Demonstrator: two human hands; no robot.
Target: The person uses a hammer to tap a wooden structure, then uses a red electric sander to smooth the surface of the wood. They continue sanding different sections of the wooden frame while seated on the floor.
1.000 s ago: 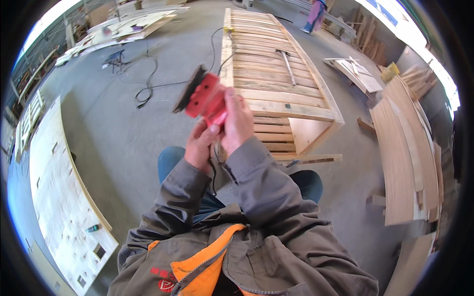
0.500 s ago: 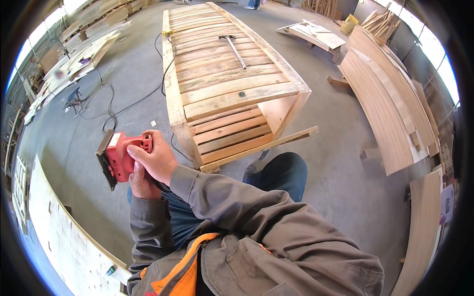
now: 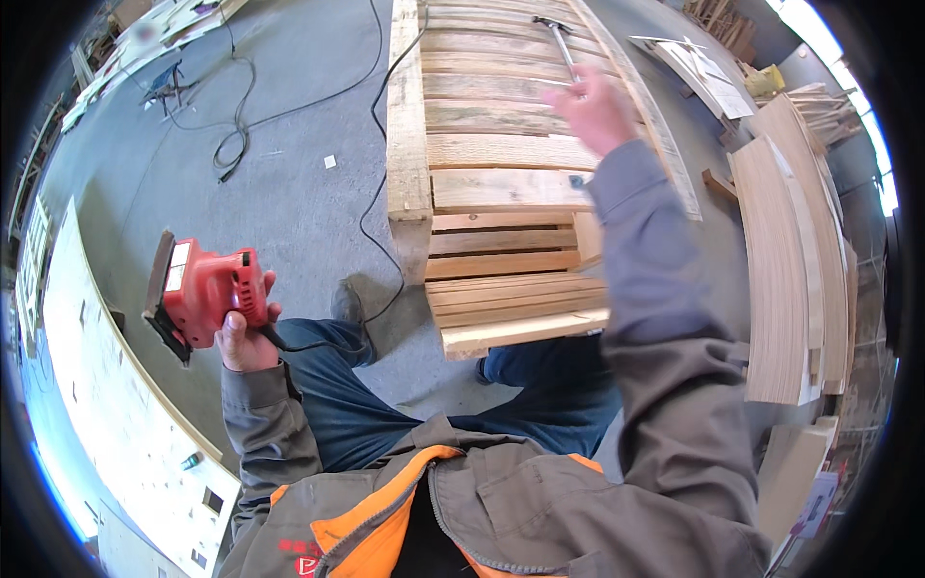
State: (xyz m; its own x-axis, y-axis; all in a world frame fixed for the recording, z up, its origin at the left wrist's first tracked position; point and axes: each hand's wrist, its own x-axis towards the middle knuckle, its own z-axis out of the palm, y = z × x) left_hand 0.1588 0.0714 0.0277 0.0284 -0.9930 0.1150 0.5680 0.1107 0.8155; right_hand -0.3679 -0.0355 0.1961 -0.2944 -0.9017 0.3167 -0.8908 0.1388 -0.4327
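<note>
My left hand is wrapped round the body of a red sander, held up at the left with its dark sanding pad tilted outward. Over the slatted wooden crate, my right hand is stretched forward and blurred by motion. Its fingers overlap the lower end of the handle of a hammer lying on the slats; whether they touch it or close on it is unclear. A small dark object sits on the near slat, beside my right sleeve.
A black cord runs along the crate's left side, and another cable lies looped on the floor. At the left stands a long pale board with a small green-capped item. Stacked curved wooden panels stand at the right.
My right hand has left the sander and swung forward and right over the crate toward the hammer. The sander has stayed in my left hand, shifted slightly left. The view has moved too.
</note>
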